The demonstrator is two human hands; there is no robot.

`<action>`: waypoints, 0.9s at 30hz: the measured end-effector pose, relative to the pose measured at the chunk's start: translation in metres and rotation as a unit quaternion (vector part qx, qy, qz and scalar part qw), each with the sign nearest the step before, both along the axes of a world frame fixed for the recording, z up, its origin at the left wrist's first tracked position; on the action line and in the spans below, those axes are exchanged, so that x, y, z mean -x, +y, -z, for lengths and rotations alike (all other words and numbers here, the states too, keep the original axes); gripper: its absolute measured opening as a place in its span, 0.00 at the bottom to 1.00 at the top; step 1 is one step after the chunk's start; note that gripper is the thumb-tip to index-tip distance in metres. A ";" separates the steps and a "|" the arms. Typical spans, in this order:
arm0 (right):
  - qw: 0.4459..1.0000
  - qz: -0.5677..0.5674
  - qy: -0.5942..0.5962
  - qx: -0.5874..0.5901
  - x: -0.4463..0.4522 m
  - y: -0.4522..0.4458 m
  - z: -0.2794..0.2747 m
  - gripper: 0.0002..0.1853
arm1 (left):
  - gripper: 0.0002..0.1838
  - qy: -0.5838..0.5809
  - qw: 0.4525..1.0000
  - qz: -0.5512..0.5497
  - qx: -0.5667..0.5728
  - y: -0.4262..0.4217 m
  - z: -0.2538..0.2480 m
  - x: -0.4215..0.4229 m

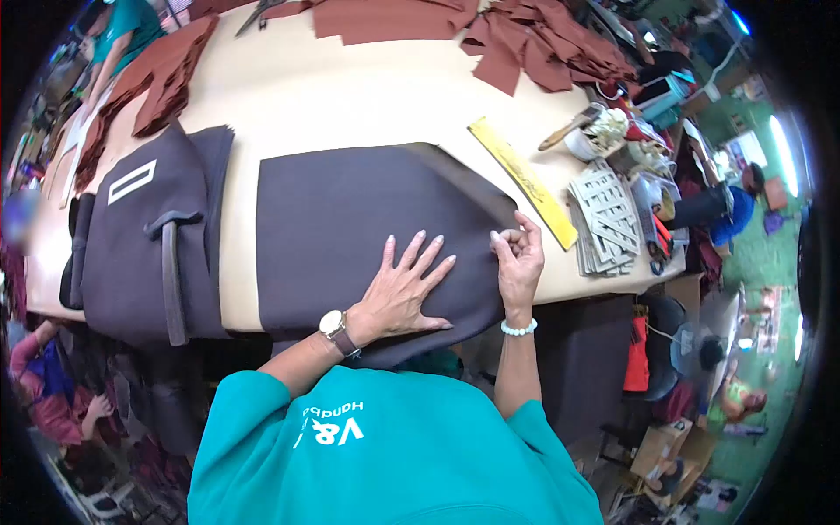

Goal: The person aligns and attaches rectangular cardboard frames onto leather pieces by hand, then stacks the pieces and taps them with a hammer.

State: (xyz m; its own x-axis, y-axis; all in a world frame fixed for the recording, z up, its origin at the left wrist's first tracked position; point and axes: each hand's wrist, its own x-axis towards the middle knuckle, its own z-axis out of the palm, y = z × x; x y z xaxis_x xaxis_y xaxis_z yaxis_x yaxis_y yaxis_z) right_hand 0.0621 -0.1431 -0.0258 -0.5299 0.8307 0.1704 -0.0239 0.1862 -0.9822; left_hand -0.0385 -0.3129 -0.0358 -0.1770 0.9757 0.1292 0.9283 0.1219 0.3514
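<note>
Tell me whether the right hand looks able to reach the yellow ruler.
Probably yes: the ruler lies uncovered close to the right hand, though that hand seems to pinch the dark fabric.

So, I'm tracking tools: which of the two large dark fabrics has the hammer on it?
The left stack, with the hammer and a pale rectangular frame on top; the right fabric has the left hand flat on it.

The pale desk carries a flat dark cloth, a folded dark stack, reddish-brown pieces, a yellow ruler and grey-white stencils.
</note>
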 end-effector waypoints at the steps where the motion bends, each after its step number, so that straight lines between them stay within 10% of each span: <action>1: 1.000 0.000 -0.015 0.001 -0.001 0.007 0.000 0.21 | 0.51 0.005 1.000 0.002 0.007 0.001 0.001 -0.001; 11: 0.983 0.080 -0.124 -0.112 0.020 0.074 -0.002 0.09 | 0.51 0.022 0.999 -0.008 0.034 -0.012 -0.004 -0.009; 16: 0.897 0.102 -0.268 -0.337 0.031 0.111 0.006 0.34 | 0.49 0.023 0.999 -0.024 0.027 -0.022 -0.001 -0.017; 27: 0.875 0.079 -0.251 -0.407 0.048 0.100 -0.041 0.37 | 0.48 0.006 1.000 -0.016 0.008 -0.020 0.005 -0.026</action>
